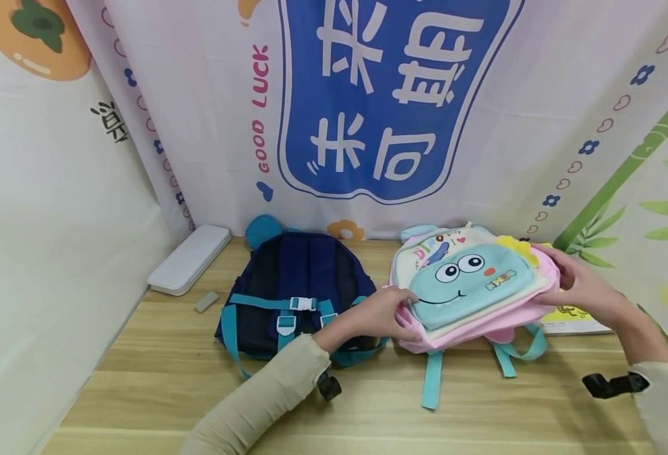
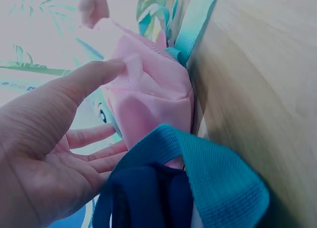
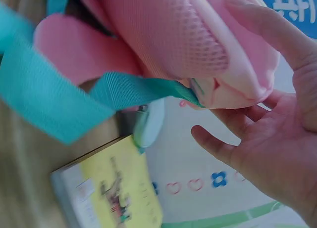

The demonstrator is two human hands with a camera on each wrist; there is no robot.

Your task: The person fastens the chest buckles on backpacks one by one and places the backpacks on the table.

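A pink and light-blue backpack [image 1: 463, 287] with a cartoon face stands tilted at the right, its front facing up and teal straps hanging below. My left hand [image 1: 386, 313] grips its left lower corner; in the left wrist view, the thumb of my left hand [image 2: 64, 119] lies on the pink side [image 2: 153, 94], with the fingers by the face panel. My right hand [image 1: 584, 287] holds the opposite side; in the right wrist view, my right hand [image 3: 277, 124] has its thumb and fingers around the pink edge [image 3: 163, 35]. The underside touching the table is partly hidden.
A navy backpack [image 1: 308, 262] with teal straps lies left of the pink one, close to my left forearm. Further left are a white case [image 1: 190, 260] and a small grey block [image 1: 205, 302]. A yellow book [image 3: 119, 188] lies behind my right hand. Printed cloth [image 1: 220, 126] hangs behind the table.
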